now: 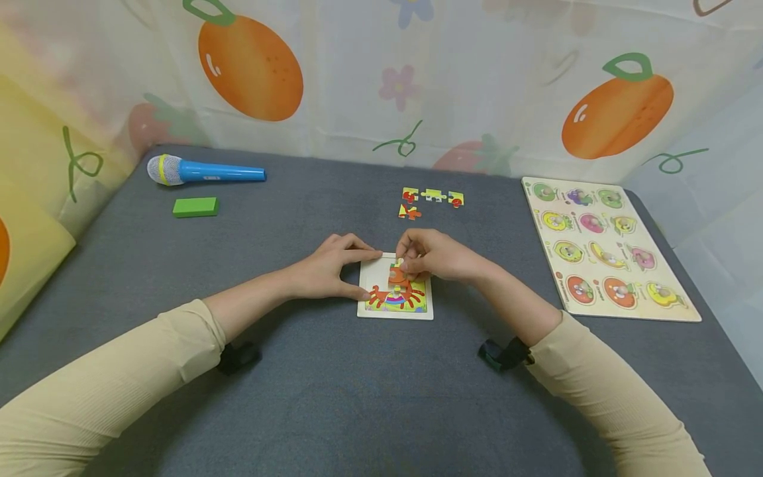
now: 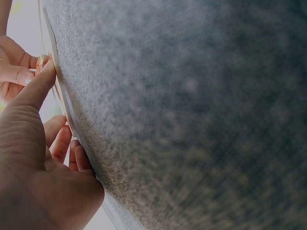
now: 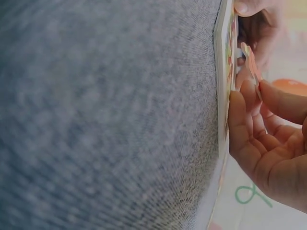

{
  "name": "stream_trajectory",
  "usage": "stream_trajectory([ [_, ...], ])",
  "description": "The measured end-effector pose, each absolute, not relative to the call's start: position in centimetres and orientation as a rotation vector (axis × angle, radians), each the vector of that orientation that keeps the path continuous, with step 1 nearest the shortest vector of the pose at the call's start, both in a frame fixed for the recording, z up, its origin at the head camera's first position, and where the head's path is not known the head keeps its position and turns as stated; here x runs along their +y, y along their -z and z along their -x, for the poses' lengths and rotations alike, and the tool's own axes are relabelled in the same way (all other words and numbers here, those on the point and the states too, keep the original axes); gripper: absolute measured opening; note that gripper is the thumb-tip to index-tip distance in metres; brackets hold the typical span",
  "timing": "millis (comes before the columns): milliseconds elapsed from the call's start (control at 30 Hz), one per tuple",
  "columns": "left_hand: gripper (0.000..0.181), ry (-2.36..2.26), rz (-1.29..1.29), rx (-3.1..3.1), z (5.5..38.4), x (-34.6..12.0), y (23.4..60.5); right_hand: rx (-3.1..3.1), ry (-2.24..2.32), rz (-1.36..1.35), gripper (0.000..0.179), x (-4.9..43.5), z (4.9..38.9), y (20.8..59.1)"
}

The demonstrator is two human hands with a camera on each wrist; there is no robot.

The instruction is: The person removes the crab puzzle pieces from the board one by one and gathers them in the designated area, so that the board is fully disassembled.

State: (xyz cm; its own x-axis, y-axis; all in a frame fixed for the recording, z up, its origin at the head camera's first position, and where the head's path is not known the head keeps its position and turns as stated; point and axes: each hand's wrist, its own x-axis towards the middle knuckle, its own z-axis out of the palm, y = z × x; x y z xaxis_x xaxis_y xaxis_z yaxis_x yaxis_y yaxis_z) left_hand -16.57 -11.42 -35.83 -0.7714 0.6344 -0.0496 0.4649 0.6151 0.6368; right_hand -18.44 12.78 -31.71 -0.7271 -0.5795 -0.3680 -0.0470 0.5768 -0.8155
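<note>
A small square jigsaw tray (image 1: 396, 315) lies on the table, partly filled with a picture of a red, many-legged creature with a rainbow band. My left hand (image 1: 322, 268) rests against the tray's left side, thumb low on it and forefinger at the far corner. Over the tray, my right hand (image 1: 438, 257) pinches an orange-red puzzle piece (image 1: 397, 275) between thumb and forefinger. In the right wrist view this puzzle piece (image 3: 252, 64) stands tilted above the tray (image 3: 221, 76), while another fingertip touches the tray. Part of the picture is hidden by the right hand.
Several loose puzzle pieces (image 1: 434, 195) lie beyond the tray. At the right is a wooden fruit peg board (image 1: 572, 238). A blue toy microphone (image 1: 220, 172) and a green block (image 1: 195, 207) lie at the far left. A printed curtain (image 1: 346, 79) hangs behind the table.
</note>
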Motion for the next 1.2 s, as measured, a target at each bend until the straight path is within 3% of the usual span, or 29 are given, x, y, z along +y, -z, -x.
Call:
stream_trajectory([
  [1200, 0.074, -0.878, -0.885, 2.572, 16.5, -11.4, 35.7, 2.327, 1.313, 0.253, 0.027, 15.4, 21.7, 31.8],
])
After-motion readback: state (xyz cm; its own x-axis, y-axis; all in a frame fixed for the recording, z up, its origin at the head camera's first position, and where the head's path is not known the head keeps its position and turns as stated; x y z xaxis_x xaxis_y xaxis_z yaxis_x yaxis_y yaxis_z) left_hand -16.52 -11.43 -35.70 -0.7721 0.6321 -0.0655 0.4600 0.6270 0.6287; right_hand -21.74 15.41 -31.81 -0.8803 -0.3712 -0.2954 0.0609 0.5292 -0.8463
